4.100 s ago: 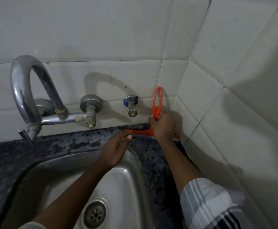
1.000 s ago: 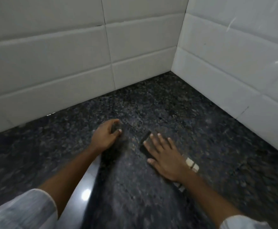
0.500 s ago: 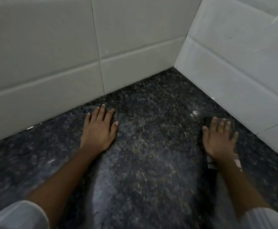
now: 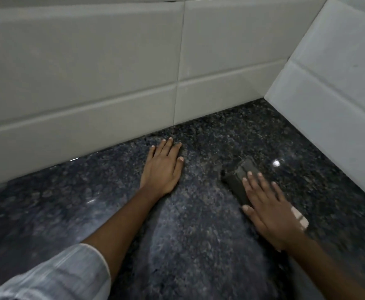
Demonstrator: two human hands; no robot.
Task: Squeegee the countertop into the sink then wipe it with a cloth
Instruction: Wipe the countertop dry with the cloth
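Note:
The dark speckled granite countertop (image 4: 198,234) fills the lower view. My left hand (image 4: 162,167) lies flat on it, palm down, fingers together, near the back wall, holding nothing. My right hand (image 4: 268,208) presses flat on a folded dark cloth (image 4: 240,176), whose dark end sticks out past my fingertips; a pale striped edge of the cloth (image 4: 299,217) shows beside my wrist. The squeegee and the sink are out of view.
White tiled walls (image 4: 90,72) meet in a corner at the back right (image 4: 266,98), closing the counter on two sides. A bright light glint (image 4: 276,163) sits on the stone right of the cloth. My pale striped sleeve (image 4: 53,276) covers the lower left.
Since half a second ago my right hand has slid the cloth leftwards, away from the right wall towards the middle. My left hand stays flat in place. Earlier, my right hand held the orange squeegee by the sink.

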